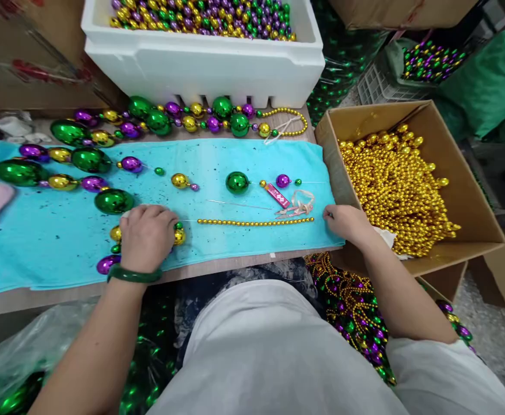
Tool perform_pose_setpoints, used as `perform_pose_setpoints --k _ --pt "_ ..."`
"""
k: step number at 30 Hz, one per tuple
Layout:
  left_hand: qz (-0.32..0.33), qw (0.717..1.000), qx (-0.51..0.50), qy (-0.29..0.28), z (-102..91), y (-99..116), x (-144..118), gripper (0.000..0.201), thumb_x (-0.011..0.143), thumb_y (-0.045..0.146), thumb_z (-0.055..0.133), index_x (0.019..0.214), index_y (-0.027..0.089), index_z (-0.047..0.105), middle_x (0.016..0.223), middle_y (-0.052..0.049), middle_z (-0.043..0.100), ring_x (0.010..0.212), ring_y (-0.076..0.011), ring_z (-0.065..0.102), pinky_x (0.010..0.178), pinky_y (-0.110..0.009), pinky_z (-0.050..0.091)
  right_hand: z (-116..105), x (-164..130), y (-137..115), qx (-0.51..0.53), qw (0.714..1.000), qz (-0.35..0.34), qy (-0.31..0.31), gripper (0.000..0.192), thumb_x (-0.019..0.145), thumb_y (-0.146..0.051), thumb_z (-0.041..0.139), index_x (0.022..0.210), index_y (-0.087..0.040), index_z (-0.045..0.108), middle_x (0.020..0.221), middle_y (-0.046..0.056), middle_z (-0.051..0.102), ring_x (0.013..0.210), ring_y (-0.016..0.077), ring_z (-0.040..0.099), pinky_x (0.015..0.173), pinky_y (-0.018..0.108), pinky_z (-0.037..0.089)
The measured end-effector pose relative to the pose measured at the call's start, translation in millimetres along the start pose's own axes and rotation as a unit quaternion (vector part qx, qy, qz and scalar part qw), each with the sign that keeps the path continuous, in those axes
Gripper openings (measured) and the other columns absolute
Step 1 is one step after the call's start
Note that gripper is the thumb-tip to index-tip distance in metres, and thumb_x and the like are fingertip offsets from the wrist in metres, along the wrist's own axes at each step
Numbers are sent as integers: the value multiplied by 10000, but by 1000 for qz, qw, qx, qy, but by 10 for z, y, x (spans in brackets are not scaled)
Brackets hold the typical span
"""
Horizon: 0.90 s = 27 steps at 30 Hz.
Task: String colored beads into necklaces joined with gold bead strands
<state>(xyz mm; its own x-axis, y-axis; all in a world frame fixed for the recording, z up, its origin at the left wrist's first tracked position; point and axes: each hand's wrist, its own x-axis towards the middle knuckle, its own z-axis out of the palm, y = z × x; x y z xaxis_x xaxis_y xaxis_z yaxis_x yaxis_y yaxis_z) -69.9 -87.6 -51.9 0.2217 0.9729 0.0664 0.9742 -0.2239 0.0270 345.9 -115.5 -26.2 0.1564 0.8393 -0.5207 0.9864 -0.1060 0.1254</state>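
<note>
Left hand covers large beads, grip hidden; right hand is pinched, on what I cannot tell. Between them the gold bead string runs lengthwise, nearer the right hand.

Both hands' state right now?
Left hand: palm down over beads; open or closed can't be told.
Right hand: fingers closed, just past the gold bead strand's end; any thread held can't be made out.

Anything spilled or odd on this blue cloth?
Yes: dark specks are scattered over the blue cloth, including left of the left hand. They stand out against its plain colour; whether debris or stains, I can't tell.
</note>
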Motion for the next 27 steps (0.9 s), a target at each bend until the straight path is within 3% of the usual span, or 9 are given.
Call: perform_pose_setpoints --k 4,11,15,21,27 --pt "17 1000 23 -12 -10 6 12 310 892 286 407 857 198 702 1084 -88 661 1064 -309 504 898 -475 349 121 66 40 23 1000 11 16 332 906 -323 346 996 -226 651 1004 112 699 878 269 637 625 303 389" --pt "70 994 -59 -54 -52 231 25 317 851 285 487 1117 224 648 1245 -82 600 1198 -308 452 983 -492 336 201 148 89 30 999 -17 9 287 889 -287 367 969 -196 627 891 110 690 781 246 627 597 293 351" --pt "75 991 -85 -75 38 291 57 255 841 312 533 1043 262 679 1255 -63 591 1212 -308 437 998 -506 319 252 171 87 26 1000 -3 9 274 886 -280 359 984 -185 598 872 125 682 739 253 619 563 299 321" --pt "55 991 -99 -71 101 202 86 191 840 298 537 937 270 698 1227 -42 609 1179 -294 465 989 -508 317 328 196 112 36 999 -4 9 249 885 -276 354 980 -188 567 862 125 673 716 249 610 562 297 327" --pt "44 994 -80 -57 62 207 54 231 828 298 553 1020 257 673 1260 -54 589 1200 -300 447 1032 -523 275 335 208 97 45 999 -7 17 227 875 -244 373 976 -177 565 839 116 667 696 230 597 577 290 343"
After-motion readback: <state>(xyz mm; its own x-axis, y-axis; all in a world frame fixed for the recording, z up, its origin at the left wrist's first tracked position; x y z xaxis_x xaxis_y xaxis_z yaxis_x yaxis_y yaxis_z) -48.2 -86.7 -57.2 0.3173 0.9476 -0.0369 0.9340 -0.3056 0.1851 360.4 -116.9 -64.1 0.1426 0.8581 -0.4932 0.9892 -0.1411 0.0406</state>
